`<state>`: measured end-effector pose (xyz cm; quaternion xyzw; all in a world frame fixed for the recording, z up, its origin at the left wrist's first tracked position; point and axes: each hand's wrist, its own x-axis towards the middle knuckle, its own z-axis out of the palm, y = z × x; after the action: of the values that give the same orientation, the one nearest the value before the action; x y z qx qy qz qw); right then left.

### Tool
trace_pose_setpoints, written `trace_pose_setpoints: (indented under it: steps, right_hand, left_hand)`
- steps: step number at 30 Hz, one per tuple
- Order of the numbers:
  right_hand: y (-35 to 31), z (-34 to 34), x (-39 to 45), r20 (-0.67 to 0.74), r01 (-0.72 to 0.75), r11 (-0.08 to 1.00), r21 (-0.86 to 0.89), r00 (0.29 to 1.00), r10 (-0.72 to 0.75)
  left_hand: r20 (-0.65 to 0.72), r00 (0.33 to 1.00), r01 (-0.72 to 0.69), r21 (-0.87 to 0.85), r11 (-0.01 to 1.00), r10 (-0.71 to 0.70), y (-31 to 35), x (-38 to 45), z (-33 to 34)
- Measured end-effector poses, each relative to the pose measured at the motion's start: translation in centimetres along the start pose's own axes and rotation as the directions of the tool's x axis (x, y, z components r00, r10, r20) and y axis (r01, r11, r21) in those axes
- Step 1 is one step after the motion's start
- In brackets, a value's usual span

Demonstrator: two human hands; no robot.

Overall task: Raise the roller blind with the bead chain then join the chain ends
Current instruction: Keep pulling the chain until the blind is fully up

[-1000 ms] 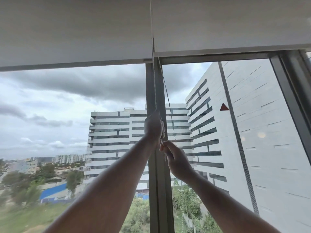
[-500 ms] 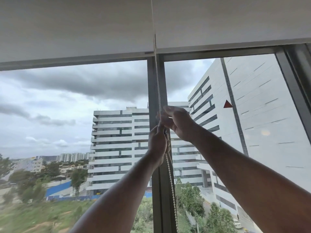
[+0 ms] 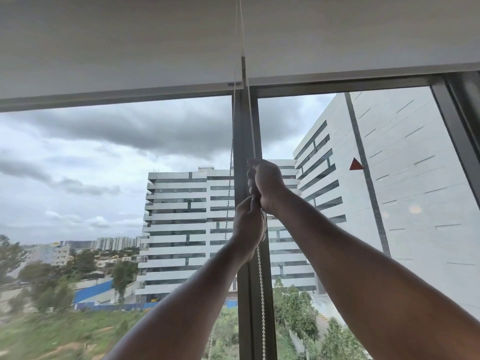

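Note:
Two white roller blinds hang side by side across the top of the window: the left blind (image 3: 117,48) and the right blind (image 3: 363,35), each with its bottom bar well above the middle of the glass. A white bead chain (image 3: 250,120) runs down in front of the dark window post (image 3: 244,141). My right hand (image 3: 265,185) is closed around the chain, higher up. Just below and touching it, my left hand (image 3: 248,224) grips the same strand, which hangs on below my wrist. A second strand hangs free slightly to the left.
The dark window frame (image 3: 452,131) rises at the right edge. Beyond the glass stand white office buildings, trees and a grey cloudy sky.
My right hand has moved from below my left hand to above it on the chain. My left hand has come down with the chain. The view has tilted upward.

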<state>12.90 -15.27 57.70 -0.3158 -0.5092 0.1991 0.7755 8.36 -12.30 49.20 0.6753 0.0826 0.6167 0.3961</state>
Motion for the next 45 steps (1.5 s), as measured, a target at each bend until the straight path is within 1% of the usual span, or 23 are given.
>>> trace_pose_setpoints:
  steps: [4, 12, 16, 20, 23, 26, 29, 32, 35, 41, 45]
  right_hand:
    - [0.2, 0.2, 0.0, -0.022, 0.032, 0.999, -0.018, 0.999, -0.033]
    - [1.4, 0.0, -0.4, 0.003, 0.033, 0.997, -0.075, 0.999, -0.033]
    - [2.4, 0.0, -0.9, 0.016, 0.037, 0.997, -0.069, 0.999, -0.036]
    - [2.8, -0.1, -1.0, 0.022, 0.039, 0.997, -0.061, 0.999, -0.038]
    - [2.8, -0.1, -1.0, 0.018, 0.047, 0.997, -0.066, 0.999, -0.046]
    - [2.8, -0.1, -1.2, 0.023, 0.052, 0.996, -0.069, 0.998, -0.050]
    - [2.6, -0.3, -1.6, 0.063, 0.040, 0.999, -0.028, 0.997, -0.038]
    - [3.0, -1.2, -2.3, 0.129, -0.009, 1.000, -0.004, 0.992, 0.010]
    - [4.7, -2.7, -3.3, 0.158, -0.040, 0.998, -0.048, 0.986, 0.047]
    - [9.6, -5.5, -6.4, 0.177, -0.114, 0.992, -0.054, 0.977, 0.122]
    - [13.2, -7.5, -8.8, 0.164, -0.164, 0.984, -0.062, 0.971, 0.172]
  left_hand:
    - [-0.005, 1.000, 0.002, -0.015, 1.000, -0.002, 0.1, -0.2, -0.1]
    - [-0.003, 1.000, 0.009, 0.034, 0.999, -0.009, -0.6, -1.2, -0.6]
    - [-0.005, 1.000, 0.027, 0.030, 0.999, -0.027, -1.3, -1.6, -1.0]
    - [-0.003, 1.000, 0.015, 0.047, 0.999, -0.015, -1.7, -1.7, -1.3]
    - [0.005, 1.000, 0.010, 0.010, 1.000, -0.010, -1.6, -1.9, -1.2]
    - [-0.012, 1.000, 0.000, 0.008, 1.000, 0.000, -1.5, -2.0, -1.1]
    - [0.000, 1.000, 0.000, 0.010, 1.000, 0.000, -1.3, -2.4, -1.4]
    - [0.078, 0.995, 0.066, 0.000, 0.998, -0.065, -1.9, -3.6, -1.9]
    - [0.129, 0.983, 0.131, 0.015, 0.991, -0.132, -3.5, -5.7, -2.3]
    - [0.126, 0.970, 0.206, 0.025, 0.978, -0.207, -8.2, -10.3, -2.4]
    - [0.103, 0.959, 0.261, 0.048, 0.964, -0.265, -11.4, -13.1, -2.5]
